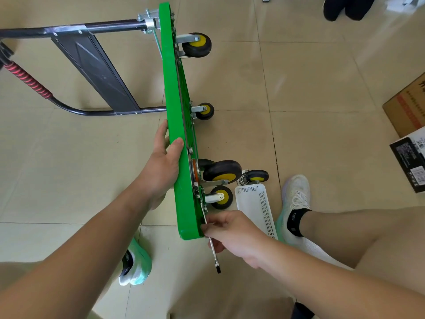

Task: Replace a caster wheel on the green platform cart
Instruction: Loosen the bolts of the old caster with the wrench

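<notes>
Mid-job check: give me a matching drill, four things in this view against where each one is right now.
Things:
1. green platform cart
2. wrench
3. white basket
4. spare caster

Places:
A. on the floor past the basket's far end
B. pinched in the right hand
C. tipped on edge, gripped by the left hand
D. on the floor beside the right shoe

Pairs: 1-C, 2-B, 3-D, 4-A

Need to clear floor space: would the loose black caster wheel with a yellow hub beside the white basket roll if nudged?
The loose black caster wheel with a yellow hub probably rolls readily: round tyre, smooth tiled floor. It likely veers or flops, since its metal bracket sticks out to one side. The white perforated plastic basket beside it might stop it.
</notes>
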A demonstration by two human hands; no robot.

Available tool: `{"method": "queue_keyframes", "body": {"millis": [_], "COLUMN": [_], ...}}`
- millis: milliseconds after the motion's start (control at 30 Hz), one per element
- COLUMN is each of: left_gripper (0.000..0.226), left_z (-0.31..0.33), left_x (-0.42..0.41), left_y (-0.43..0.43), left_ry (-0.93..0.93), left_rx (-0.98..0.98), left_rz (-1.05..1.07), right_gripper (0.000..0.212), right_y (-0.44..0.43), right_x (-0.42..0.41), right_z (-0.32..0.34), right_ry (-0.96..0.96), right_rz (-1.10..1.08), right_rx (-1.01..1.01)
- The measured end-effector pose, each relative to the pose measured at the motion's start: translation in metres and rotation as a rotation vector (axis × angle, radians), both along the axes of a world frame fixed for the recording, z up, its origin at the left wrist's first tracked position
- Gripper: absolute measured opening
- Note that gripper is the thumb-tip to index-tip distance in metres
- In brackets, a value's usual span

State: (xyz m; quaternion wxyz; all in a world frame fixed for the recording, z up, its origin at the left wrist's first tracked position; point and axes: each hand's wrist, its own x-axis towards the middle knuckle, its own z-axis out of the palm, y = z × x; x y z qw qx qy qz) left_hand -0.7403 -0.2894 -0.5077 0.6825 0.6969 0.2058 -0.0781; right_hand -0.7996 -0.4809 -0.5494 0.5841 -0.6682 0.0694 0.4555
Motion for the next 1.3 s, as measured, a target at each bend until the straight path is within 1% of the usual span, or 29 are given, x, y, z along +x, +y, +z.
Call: {"method": "queue_keyframes", "body": {"millis": [67,233,267,367,433,667,767,1033,1300], "left_gripper": [0.051,0.051,0.051,0.049,0.049,0.049,0.049,0.051,0.05], "left_z": [0.0,0.002,0.003,0.005,0.006,0.005,0.003,-0.002,0.0], "left_x": [0.0,-0.001,-0.001,-0.002,-0.002,-0.002,-0.001,-0.002,-0.003], "left_y": [0.0,-0.001,-0.002,-0.002,-0.003,-0.003,-0.002,0.0,0.002], "left_ry": [0.002,0.005,0.005,0.004,0.006,0.011,0.012,0.007,-0.011], "left_rx": [-0.004,0.006,0.01,0.022,0.028,0.039,0.043,0.037,0.065], "left_rz": [0.003,-0.004,-0.004,0.004,0.011,0.017,0.008,0.0,-0.034], "right_gripper": [0.023,0.045,0.051,0.082,0.09,0.085,0.082,0.085,0.089], "right_y": [0.001,-0.001,-0.002,-0.004,-0.003,0.001,0.001,0.003,0.007], "right_x": [-0.002,-0.01,-0.013,-0.023,-0.025,-0.027,-0.024,-0.028,-0.027], "right_z": [-0.001,0.001,0.001,-0.003,-0.007,-0.013,-0.013,-0.015,-0.018], "right_ry": [0.007,0.075,0.096,0.123,0.083,0.053,0.033,-0.071,-0.074], "right_rz": [0.01,-0.021,-0.017,0.003,0.018,0.008,0.04,0.096,0.145], "right_rx": [0.03,0.117,0.137,0.178,0.152,0.123,0.087,-0.025,-0.08]}}
